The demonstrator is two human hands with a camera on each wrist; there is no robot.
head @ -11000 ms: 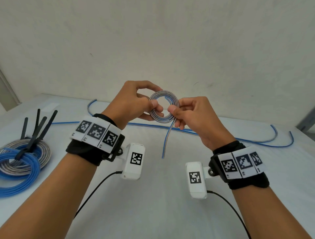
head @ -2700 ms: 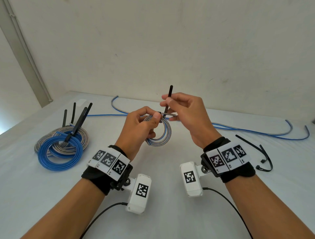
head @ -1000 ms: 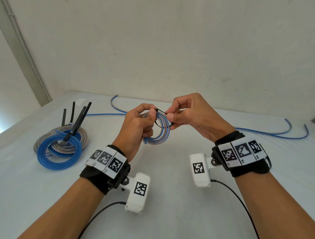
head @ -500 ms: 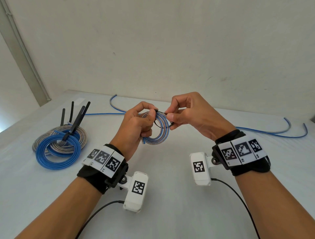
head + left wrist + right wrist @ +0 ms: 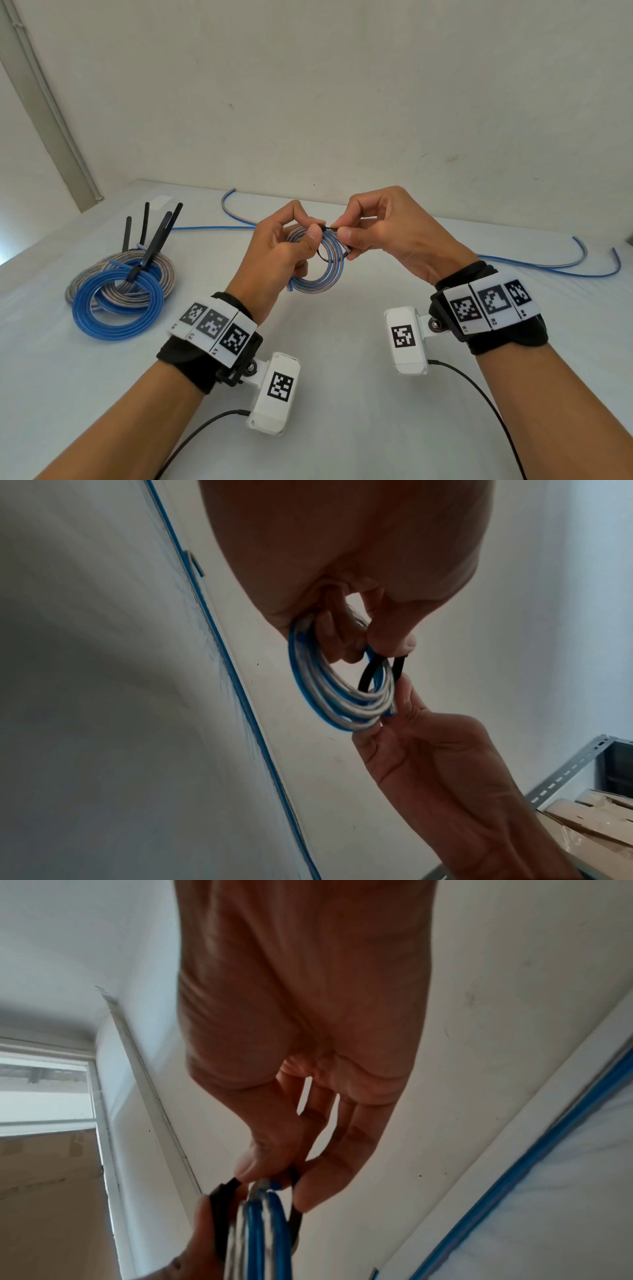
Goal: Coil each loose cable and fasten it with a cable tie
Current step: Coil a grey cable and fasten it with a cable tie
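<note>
Both hands are raised above the white desk (image 5: pixel 342 342) at centre; the left hand (image 5: pixel 279 255) grips a small coil (image 5: pixel 320 270) of blue and grey cable, thumb pressed on its top, fingers curled through the ring; the right hand (image 5: pixel 394 236), at 3 o'clock of the coil and touching it, pinches a black tie (image 5: pixel 327 228) between thumb and forefinger; the tie loops loosely around the strands (image 5: pixel 368 679) at the top of the coil, a gap showing between band and cable; from the right wrist the band (image 5: pixel 222 1199) shows on both sides of the blue strands (image 5: pixel 270 1221); at 9 o'clock of the hands, well apart, a pile of finished coils (image 5: pixel 120 294) lies on the desk, blue over grey, black tie tails (image 5: pixel 161 233) sticking up; a loose cable (image 5: pixel 548 267) runs along the far desk edge from 11 o'clock to 3 o'clock, curling up at both ends.
</note>
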